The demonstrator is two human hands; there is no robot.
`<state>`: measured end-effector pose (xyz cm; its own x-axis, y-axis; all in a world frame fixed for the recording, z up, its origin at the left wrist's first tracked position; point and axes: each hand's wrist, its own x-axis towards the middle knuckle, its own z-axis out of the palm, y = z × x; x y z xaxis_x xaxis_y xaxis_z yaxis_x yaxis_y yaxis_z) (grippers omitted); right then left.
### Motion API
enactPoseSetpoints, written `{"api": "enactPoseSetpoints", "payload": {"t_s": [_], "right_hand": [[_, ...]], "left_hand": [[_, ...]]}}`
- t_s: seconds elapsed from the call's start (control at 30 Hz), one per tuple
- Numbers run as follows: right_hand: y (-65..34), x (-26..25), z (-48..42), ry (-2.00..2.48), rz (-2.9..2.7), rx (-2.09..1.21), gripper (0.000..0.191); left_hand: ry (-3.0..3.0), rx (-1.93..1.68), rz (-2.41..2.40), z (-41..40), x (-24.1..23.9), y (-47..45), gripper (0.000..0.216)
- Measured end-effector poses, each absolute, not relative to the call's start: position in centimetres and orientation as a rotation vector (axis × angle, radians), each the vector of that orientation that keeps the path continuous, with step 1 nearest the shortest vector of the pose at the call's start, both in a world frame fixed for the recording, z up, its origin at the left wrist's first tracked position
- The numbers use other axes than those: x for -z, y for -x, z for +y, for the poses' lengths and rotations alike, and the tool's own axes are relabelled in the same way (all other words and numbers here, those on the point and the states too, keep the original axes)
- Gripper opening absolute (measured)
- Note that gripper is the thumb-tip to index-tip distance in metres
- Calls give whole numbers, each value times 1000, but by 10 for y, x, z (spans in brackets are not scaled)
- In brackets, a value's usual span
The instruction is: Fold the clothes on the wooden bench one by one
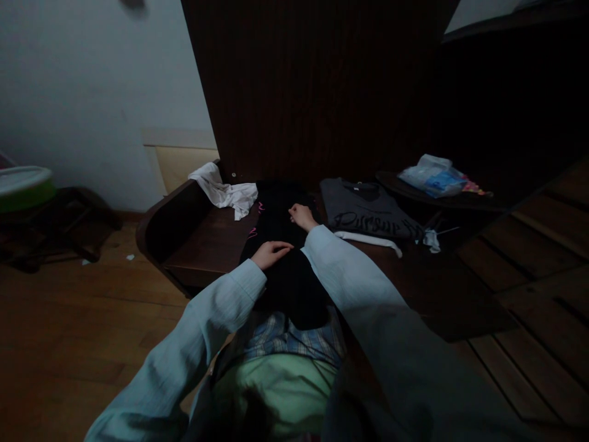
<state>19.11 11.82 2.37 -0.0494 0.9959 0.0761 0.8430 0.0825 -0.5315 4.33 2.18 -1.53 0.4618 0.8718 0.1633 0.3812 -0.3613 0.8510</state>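
Note:
A black garment with pink markings (276,227) lies stretched along a dark wooden table (207,245) in front of me. My left hand (271,252) rests flat on its near part, fingers stretched toward the right. My right hand (301,216) lies farther up on the same garment, fingers curled down against the cloth. Both arms wear pale blue sleeves. Nothing is lifted off the table.
A crumpled white cloth (225,191) lies at the table's back left. A folded grey printed shirt (368,212) sits to the right, with a white strip beside it. Plastic packets (435,175) rest on a dark tray. A green tub (23,184) stands far left on the floor.

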Motion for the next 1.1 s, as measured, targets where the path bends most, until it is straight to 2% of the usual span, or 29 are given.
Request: {"api": "enactPoseSetpoints", "payload": {"t_s": [0.1, 0.37, 0.57, 0.87, 1.03, 1.1], "right_hand": [[-205, -26, 107, 1713, -2000, -550, 24], [-250, -10, 19, 1448, -2250, -332, 37], [-256, 16, 16, 1482, -2452, -229, 57], [-251, 8, 85, 1488, -2366, -302, 47], [-258, 5, 59, 1375, -2017, -404, 29], [-266, 5, 33, 1338, -1930, -512, 31]], "left_hand": [[-1967, -774, 1081, 23, 15, -43, 27], [-2060, -734, 1164, 40, 13, -44, 27], [-1993, -743, 1163, 67, 17, -47, 29], [-2020, -841, 1289, 117, 13, -48, 26], [-1979, -914, 1337, 123, 14, -47, 27], [-1909, -937, 1306, 121, 14, -46, 27]]}}
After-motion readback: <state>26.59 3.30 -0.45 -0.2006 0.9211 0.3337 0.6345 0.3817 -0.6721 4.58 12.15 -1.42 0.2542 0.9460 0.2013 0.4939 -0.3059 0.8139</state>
